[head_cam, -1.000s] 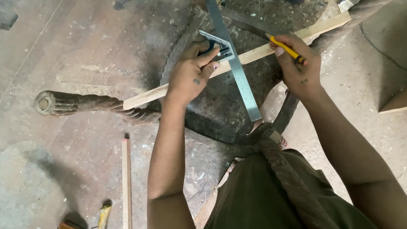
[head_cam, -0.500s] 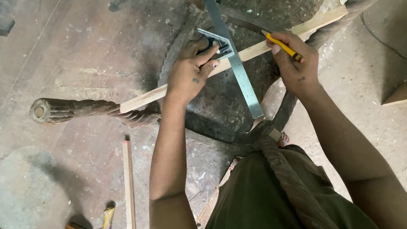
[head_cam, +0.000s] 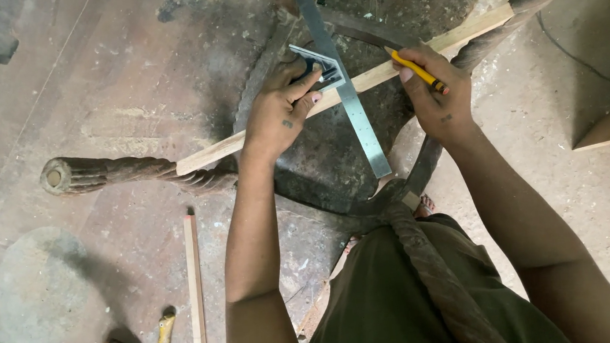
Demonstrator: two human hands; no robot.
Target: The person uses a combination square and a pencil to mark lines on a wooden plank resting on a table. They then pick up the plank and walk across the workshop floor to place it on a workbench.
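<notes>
Here the long pale wooden strip (head_cam: 257, 131) lies slantwise across dark twisted carved legs (head_cam: 121, 169) above the dusty floor. A steel combination square (head_cam: 346, 94) sits across it, its head pressed to the strip's edge by the left hand (head_cam: 281, 111), fingers closed over it. The right hand (head_cam: 438, 97) grips a yellow pencil (head_cam: 418, 72), tip at the strip beside the blade. Judging by this, squaring looks done; no drawn line is discernible.

Square (head_cam: 346, 94) across wood strip (head_cam: 215, 150), left hand (head_cam: 281, 111) on both.

Square (head_cam: 342, 94) and pencil (head_cam: 417, 71) on wooden strip (head_cam: 215, 150)
</notes>
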